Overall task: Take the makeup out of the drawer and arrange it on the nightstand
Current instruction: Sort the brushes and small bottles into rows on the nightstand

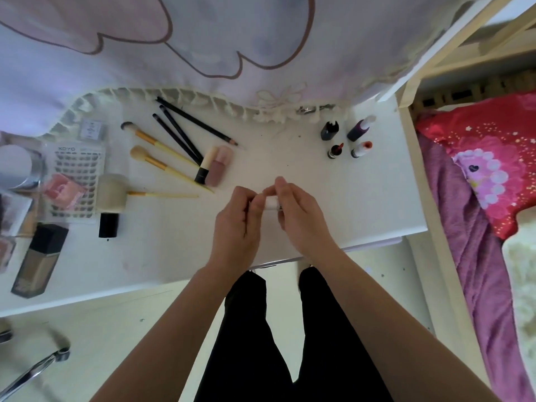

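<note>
Over the white nightstand (362, 204) my left hand (236, 224) and my right hand (301, 219) meet and together pinch a small white tube (271, 203), mostly hidden by the fingers. At the back right stand two open lipsticks (361, 149) and two caps (329, 130). Left of centre lie three black pencils (185, 132), several bamboo-handled brushes (162, 162), a pink bottle (221, 165) and a cream tube with a black cap (206, 165).
On the left lie a lash tray (77, 181), a pink compact (62, 191), a foundation bottle (39, 261), a beige bottle with a black cap (110, 203) and a jar (14, 166). A curtain hangs behind; a bed (487, 181) is on the right. A chrome chair leg (34, 369) is at lower left.
</note>
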### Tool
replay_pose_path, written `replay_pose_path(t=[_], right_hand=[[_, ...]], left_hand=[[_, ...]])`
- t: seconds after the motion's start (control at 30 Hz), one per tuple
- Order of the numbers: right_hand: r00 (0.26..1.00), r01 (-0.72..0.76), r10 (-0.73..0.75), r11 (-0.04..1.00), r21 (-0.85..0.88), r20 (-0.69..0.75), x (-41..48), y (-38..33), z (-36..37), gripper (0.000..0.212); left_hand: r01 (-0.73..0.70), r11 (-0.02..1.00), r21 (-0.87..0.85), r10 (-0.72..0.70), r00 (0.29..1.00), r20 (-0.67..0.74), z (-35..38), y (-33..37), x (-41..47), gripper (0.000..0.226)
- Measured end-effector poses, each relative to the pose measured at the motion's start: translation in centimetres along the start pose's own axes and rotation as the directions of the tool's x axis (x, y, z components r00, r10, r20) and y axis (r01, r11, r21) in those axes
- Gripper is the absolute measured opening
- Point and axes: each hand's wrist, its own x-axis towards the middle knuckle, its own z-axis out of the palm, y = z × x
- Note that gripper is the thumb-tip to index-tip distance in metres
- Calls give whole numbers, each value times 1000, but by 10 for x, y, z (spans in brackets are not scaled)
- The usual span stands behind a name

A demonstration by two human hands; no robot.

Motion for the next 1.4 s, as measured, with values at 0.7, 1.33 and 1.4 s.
replay_pose_path(t=[0.7,1.33,1.4], right_hand=[[954,-217,199,974,60,223,-11,-7,-57,34],[997,-66,52,955,290,58,-6,3,-112,19],[997,-64,71,925,374,-4,-8,8,-127,23]], left_hand=[[228,918,-323,-197,972,127,20,-1,10,33],[329,802,-499,-307,943,127,20,5,17,27],[372,751,-546,-345,925,157,21,6,18,23]])
